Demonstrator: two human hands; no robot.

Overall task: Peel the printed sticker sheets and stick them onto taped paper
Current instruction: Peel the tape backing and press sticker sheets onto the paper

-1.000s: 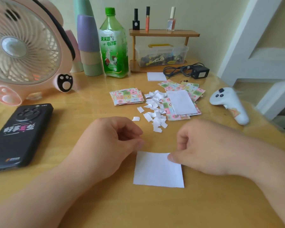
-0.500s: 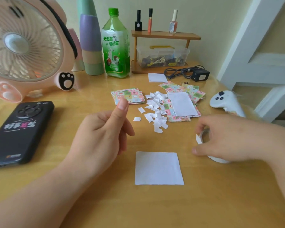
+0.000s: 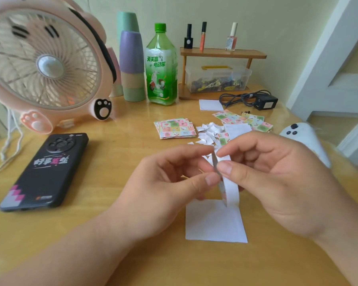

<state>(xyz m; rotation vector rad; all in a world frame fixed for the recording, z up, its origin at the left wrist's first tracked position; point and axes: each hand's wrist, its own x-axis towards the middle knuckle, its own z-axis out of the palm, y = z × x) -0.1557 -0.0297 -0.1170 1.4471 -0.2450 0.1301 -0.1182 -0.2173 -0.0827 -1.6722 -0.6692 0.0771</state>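
Fan (image 3: 43, 65) cropped at left edge, controller (image 3: 304, 137) partly behind right hand (image 3: 277, 182), box (image 3: 217, 79) contents indistinct

**Bench (image 3: 112, 153), contents by count.**
- Single items: one fan (image 3: 43, 65), one phone (image 3: 43, 172), one green bottle (image 3: 161, 67), one clear box (image 3: 217, 78), one adapter (image 3: 265, 102) with its cord, one white controller (image 3: 306, 139).
- One wooden rack (image 3: 222, 53) bearing three small cosmetic bottles (image 3: 203, 35).
- Cups (image 3: 131, 65): four in the front stack; those behind the fan cannot be counted.
- White paper squares (image 3: 215, 221): three.
- Printed sticker sheets (image 3: 175, 128): two piles, sheets per pile not countable.
- White scraps (image 3: 207, 131): one heap, too small to count.
- Tape roll (image 3: 232, 190): one.
- Grips: two, left grip (image 3: 163, 182) and right grip (image 3: 277, 182).
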